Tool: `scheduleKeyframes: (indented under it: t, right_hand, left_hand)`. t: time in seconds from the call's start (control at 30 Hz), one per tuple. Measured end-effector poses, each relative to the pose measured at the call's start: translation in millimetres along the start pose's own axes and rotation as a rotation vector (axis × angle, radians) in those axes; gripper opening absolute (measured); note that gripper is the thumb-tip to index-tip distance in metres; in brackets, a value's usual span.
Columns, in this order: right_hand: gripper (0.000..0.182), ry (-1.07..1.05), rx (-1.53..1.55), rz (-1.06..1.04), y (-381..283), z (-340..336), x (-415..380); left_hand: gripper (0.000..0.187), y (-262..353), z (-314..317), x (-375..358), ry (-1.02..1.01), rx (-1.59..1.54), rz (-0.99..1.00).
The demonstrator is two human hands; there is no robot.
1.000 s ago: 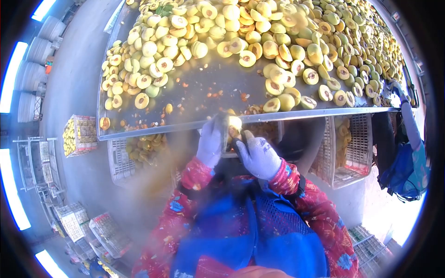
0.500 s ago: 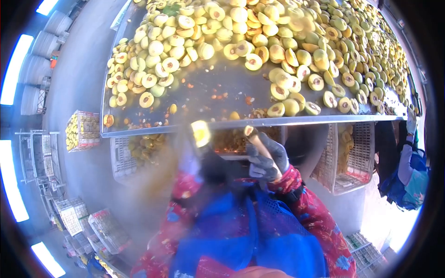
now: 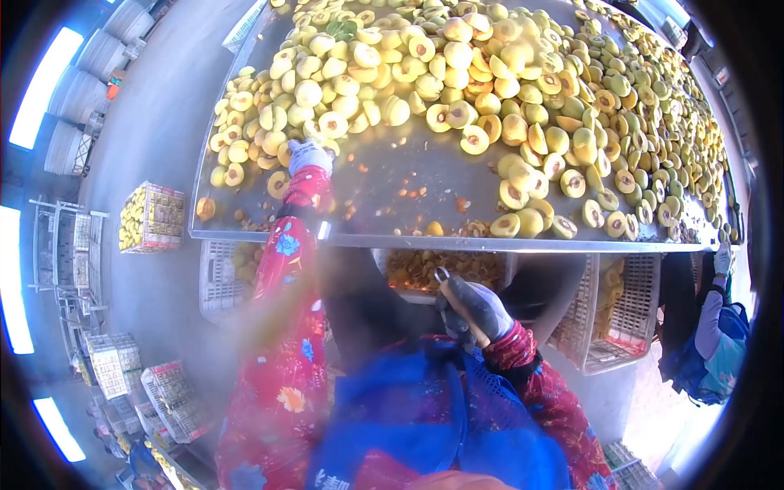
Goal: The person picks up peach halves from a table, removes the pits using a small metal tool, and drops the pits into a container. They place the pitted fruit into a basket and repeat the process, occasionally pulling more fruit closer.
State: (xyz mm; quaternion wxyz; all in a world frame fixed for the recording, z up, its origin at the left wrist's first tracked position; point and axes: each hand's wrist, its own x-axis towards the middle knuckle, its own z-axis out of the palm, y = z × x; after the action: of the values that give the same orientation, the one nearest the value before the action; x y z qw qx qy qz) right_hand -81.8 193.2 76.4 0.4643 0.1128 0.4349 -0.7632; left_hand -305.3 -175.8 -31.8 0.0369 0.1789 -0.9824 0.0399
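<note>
The metal table (image 3: 384, 175), halved fruit (image 3: 474, 140) and crates (image 3: 166, 224) mark a fruit-processing workshop

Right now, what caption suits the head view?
Left hand at the halved fruit, right hand holding a tan-handled tool.

The left hand (image 3: 311, 153) has its fingertips hidden at the halved fruit (image 3: 333, 124); whether it grips a piece cannot be told. The left sleeve (image 3: 278, 359) is blurred, the tabletop (image 3: 392, 184) runs out of view at the top, and its near rim partly hides a crate (image 3: 216, 282).
</note>
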Motion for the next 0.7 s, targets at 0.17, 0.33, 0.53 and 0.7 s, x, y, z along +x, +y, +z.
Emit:
scheduleKeyframes:
  t: [0.17, 0.33, 0.53, 0.7]
  right_hand:
    - [0.037, 0.052, -0.116, -0.075, -2, 2, -2]
    - [0.031, 0.089, -0.240, -0.220, -3, -3, 10]
    - [0.018, 0.316, -0.918, -0.750, -10, 9, 11]
    - [0.022, 0.448, -1.093, -0.800, 1, 15, 15]
  left_hand:
    - [0.057, -8, -12, -32, -0.081, -0.528, 0.133]
    - [0.045, 20, -67, -91, -0.446, -1.226, -0.093]
    - [0.039, 56, -115, -182, -0.885, -1.762, -0.147]
    - [0.039, 77, -124, -230, -0.819, -1.763, -0.040]
